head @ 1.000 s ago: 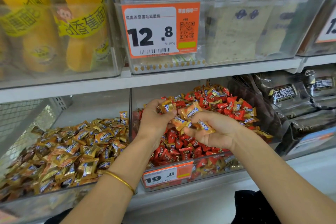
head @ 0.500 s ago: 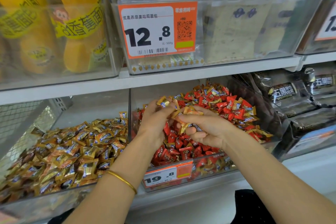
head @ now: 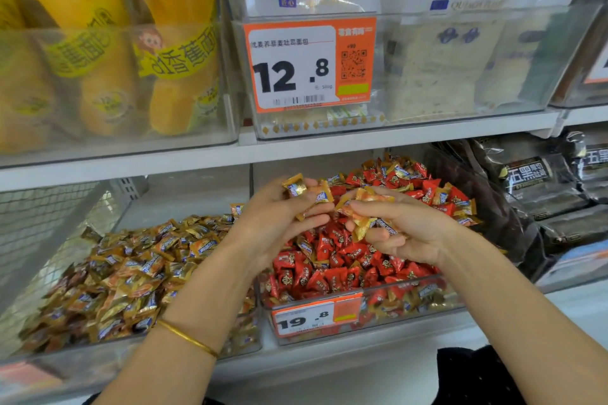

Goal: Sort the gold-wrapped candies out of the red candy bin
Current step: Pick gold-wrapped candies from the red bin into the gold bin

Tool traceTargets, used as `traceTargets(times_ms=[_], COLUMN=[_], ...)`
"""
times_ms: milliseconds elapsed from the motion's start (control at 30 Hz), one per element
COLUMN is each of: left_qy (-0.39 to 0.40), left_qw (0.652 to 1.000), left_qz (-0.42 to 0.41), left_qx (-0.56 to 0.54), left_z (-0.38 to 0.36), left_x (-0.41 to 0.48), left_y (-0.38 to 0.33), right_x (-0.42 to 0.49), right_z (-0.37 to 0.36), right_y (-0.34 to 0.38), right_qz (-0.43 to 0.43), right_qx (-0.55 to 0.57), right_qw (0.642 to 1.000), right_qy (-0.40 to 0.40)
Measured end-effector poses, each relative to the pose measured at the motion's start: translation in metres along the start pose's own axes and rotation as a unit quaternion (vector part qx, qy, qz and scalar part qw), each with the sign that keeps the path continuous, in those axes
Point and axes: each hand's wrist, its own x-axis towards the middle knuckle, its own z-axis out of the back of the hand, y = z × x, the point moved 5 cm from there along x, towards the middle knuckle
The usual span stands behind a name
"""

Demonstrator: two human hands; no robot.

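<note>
Now, up over the red candy bin, with the left hand curled round a few gold-wrapped candies and the right hand cupped, fingers bent round a small heap more. Nearly touching at the fingertips, right above the red pile. Lots more gold ones down in the bin too: along the back, off to the right side, and squashed low behind the front wall by the price tag. Probably very light and small, every one. Shiny and crinkly outside, so likely quick to slip out of a full fist. Likely hard inside, so little fear of squashing. Best to pinch by a flat end of the wrapper, or to scoop a few together in a cupped palm. Easy to drop with too many carried at once across to the gold candy bin just beside, on the left. Hard to count the ones in each hand, with fingers in the way. No view of the bottom of the red pile, so no way to know the number of gold ones buried under there. Cut off at the edge: the far left of the gold candy bin.
</note>
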Motion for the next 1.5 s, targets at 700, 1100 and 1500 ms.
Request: traceTargets(times_ms=[700, 1100, 1500], left_qy=[-0.179, 0.034, -0.021], left_qw=[0.913, 0.833, 0.851], left_qz=[-0.125, -0.228, -0.225], left_qx=[0.345, 0.503, 0.474], left_z=[0.164, 0.045, 0.053], left_x=[-0.061, -0.019, -0.003], left_y=[-0.043, -0.016, -0.011], right_x=[0.072, 0.059, 0.078], right_z=[-0.177, -0.064, -0.043], right_y=[-0.012, 0.002, -0.022], right_qz=[-0.007, 0.132, 0.121], right_qx=[-0.339, -0.646, -0.741], right_qw=[0.936, 0.752, 0.660], right_qy=[0.094, -0.009, 0.036])
